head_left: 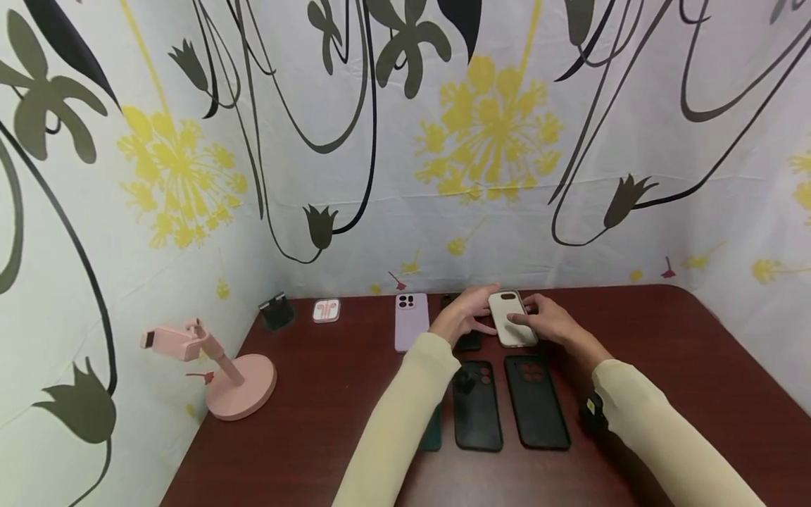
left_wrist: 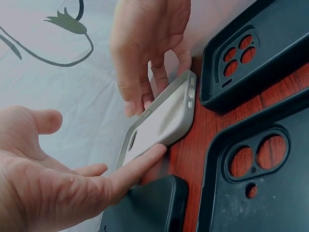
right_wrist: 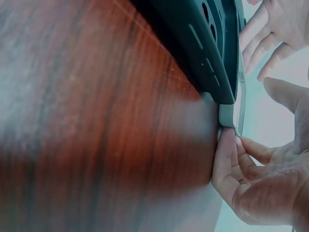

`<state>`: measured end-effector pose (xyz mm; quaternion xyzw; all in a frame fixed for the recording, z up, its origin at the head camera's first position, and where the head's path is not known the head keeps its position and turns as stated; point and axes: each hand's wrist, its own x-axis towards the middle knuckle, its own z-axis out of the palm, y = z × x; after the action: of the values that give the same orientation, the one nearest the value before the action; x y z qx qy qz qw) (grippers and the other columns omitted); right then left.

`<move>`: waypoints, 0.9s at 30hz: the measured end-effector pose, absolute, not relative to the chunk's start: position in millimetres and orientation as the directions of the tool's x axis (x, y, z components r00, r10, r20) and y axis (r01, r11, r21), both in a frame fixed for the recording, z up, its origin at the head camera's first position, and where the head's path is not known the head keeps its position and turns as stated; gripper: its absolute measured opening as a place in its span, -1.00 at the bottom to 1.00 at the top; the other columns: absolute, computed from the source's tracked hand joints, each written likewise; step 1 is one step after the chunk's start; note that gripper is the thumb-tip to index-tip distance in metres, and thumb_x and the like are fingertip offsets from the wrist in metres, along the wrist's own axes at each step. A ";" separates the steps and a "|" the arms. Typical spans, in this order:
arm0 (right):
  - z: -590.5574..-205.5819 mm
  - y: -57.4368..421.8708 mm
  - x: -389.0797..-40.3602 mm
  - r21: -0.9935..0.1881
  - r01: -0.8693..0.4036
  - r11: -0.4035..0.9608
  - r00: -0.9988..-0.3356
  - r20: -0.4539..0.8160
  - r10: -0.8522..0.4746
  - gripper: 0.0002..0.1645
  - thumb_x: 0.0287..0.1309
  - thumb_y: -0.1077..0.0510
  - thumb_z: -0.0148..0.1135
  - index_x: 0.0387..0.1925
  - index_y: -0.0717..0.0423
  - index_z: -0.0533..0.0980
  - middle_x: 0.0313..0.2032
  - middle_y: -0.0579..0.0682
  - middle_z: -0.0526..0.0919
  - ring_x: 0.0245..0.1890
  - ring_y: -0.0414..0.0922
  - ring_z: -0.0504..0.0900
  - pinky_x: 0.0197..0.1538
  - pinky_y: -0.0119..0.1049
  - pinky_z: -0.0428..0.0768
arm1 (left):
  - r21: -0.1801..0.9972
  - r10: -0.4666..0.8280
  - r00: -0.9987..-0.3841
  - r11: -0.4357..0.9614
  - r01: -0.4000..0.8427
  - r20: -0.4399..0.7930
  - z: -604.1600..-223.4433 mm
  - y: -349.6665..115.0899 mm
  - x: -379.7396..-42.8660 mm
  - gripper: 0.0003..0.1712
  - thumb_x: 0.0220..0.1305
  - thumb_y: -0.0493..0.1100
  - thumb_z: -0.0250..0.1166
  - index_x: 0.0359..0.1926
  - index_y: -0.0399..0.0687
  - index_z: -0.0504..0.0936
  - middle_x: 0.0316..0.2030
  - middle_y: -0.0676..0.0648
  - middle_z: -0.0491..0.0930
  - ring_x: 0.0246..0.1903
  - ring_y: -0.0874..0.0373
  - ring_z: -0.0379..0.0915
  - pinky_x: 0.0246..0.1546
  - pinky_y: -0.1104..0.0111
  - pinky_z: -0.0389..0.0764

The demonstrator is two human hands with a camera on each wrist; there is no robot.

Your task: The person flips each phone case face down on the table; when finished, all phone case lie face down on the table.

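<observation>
A white phone case [head_left: 514,329] lies on the table between my two hands, its camera cutout at the far end and its raised rim facing up. My left hand [head_left: 467,313] is at its left side, fingers extended, one fingertip at the rim in the left wrist view. On the other side, my right hand [head_left: 552,322] touches the case's edge with its fingertips [right_wrist: 226,140]; the thumb stands apart from them, above the case. A dark phone case [head_left: 469,342] is partly hidden under my left hand. Nearer me lie two black phone cases [head_left: 478,415] [head_left: 538,408].
Left of my hands lies a lilac phone case [head_left: 412,325]. A teal case [head_left: 432,435] shows partly beneath my left sleeve. Farther left are a boxed pair of earphones [head_left: 326,310], a small dark object [head_left: 277,313] and a pink stand [head_left: 241,387]. A patterned cloth [head_left: 405,232] hangs behind the table.
</observation>
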<state>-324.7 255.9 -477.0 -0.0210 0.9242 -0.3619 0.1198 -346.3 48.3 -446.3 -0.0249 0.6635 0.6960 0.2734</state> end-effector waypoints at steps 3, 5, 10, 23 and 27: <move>-477.3 257.8 -324.5 -0.679 0.055 0.732 -0.966 -0.221 -0.132 0.03 0.43 -0.43 0.17 0.52 0.26 0.25 0.47 0.40 0.35 0.22 0.20 0.54 0.00 -0.09 0.66 | 0.911 0.348 -0.851 0.028 -0.411 -0.395 -447.1 48.7 -345.2 -0.25 0.60 0.17 0.15 0.62 -0.02 0.27 0.61 -0.31 0.16 0.60 -0.30 0.12 0.22 -0.19 0.70; -477.7 258.8 -323.7 -0.695 0.061 0.716 -0.962 -0.232 -0.142 0.06 0.43 -0.45 0.15 0.54 0.26 0.22 0.48 0.41 0.31 0.26 0.22 0.53 0.03 -0.07 0.68 | 0.915 0.342 -0.855 0.036 -0.401 -0.389 -447.7 49.2 -344.0 -0.26 0.60 0.18 0.17 0.61 -0.03 0.29 0.62 -0.29 0.16 0.59 -0.29 0.14 0.21 -0.16 0.71; -477.5 258.3 -323.3 -0.744 0.078 0.663 -0.955 -0.247 -0.165 0.09 0.45 -0.48 0.08 0.56 0.27 0.16 0.50 0.40 0.25 0.38 0.29 0.46 0.18 0.09 0.70 | 0.932 0.316 -0.877 0.087 -0.353 -0.362 -447.9 50.1 -340.2 -0.23 0.60 0.19 0.16 0.60 -0.11 0.28 0.63 -0.22 0.17 0.56 -0.28 0.20 0.16 -0.08 0.76; -471.0 262.1 -319.0 -0.784 0.120 0.610 -0.932 -0.300 -0.202 0.10 0.53 -0.42 -0.01 0.62 0.35 0.02 0.57 0.47 0.10 0.55 0.40 0.20 0.36 0.25 0.61 | 0.958 0.300 -0.918 0.200 -0.206 -0.260 -445.3 52.3 -326.6 -0.18 0.59 0.25 0.16 0.54 -0.22 0.22 0.56 -0.28 0.22 0.49 -0.23 0.31 0.17 -0.08 0.75; -469.2 260.4 -317.8 -0.780 0.080 0.621 -0.936 -0.272 -0.222 0.07 0.53 -0.40 0.03 0.61 0.33 0.06 0.55 0.47 0.15 0.50 0.39 0.30 0.30 0.18 0.67 | 0.963 0.301 -0.919 0.163 -0.213 -0.254 -446.0 53.2 -325.8 -0.14 0.59 0.23 0.16 0.59 -0.22 0.14 0.58 -0.29 0.17 0.51 -0.23 0.29 0.15 -0.09 0.76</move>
<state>-317.8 260.4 -469.2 -0.0403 0.8832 -0.4337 0.1738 -325.8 53.2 -446.0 0.0300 0.7362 0.6462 0.1991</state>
